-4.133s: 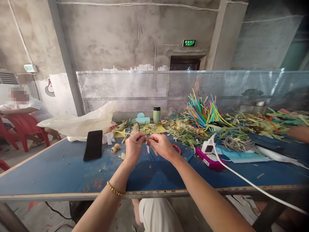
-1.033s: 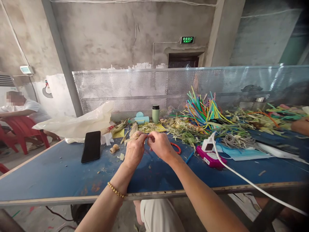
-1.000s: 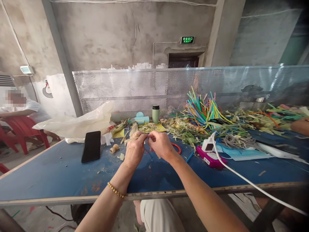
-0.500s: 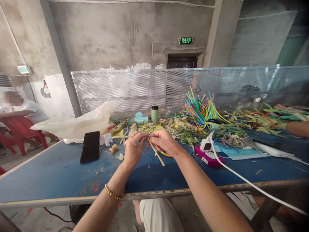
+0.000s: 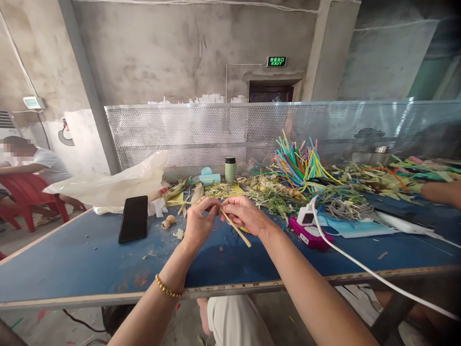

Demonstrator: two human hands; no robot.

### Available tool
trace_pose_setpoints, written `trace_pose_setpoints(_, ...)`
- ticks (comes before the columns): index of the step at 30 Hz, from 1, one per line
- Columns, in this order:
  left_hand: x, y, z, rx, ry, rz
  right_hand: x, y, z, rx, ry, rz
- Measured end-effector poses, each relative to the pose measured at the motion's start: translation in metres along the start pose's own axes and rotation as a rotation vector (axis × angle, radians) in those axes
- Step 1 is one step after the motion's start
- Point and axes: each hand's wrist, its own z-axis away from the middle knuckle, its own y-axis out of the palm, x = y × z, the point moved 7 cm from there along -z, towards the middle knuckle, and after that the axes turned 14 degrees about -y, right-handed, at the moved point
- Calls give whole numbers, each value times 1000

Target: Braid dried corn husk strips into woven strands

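A thin, pale straw-like strip (image 5: 239,231) runs between my hands, its cut end slanting down to the right over the blue table (image 5: 158,269). My left hand (image 5: 201,218) pinches the strip's upper end between thumb and fingertips. Closed around it just to the right is my right hand (image 5: 245,214), fingers curled. The fingertips of both hands nearly meet, so the strip's upper part is hidden. Dried husks and plant scraps (image 5: 196,193) lie beyond my left hand. A bit of yellow shows beneath my right hand.
On the left are a black phone (image 5: 133,219), a plastic bag (image 5: 118,185) and small tan pieces (image 5: 168,221). Behind stand a green bottle (image 5: 230,171) and colourful stems (image 5: 300,161). A purple power strip (image 5: 310,233) with a white cable lies right. Another person's arm (image 5: 441,192) reaches in there.
The strip's free end has swung slightly to the right. Both hands keep nearly the same place and grip, and the view has shifted a little.
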Motion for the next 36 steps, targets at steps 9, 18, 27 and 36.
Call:
trace_pose_setpoints(9,-9,0,3,-47,109,-185,3,-2,-1,-63,-90,210)
trace_pose_setpoints(18,6,-7,-3,-80,-58,-34,4,5,1,45,-144,244)
trace_pose_setpoints(27,-4,-3,1,-54,68,-216,2,-1,0,-32,-165,357)
trace_pose_setpoints(36,-9,-2,2,-55,90,-238,-1,0,0,21,-161,401)
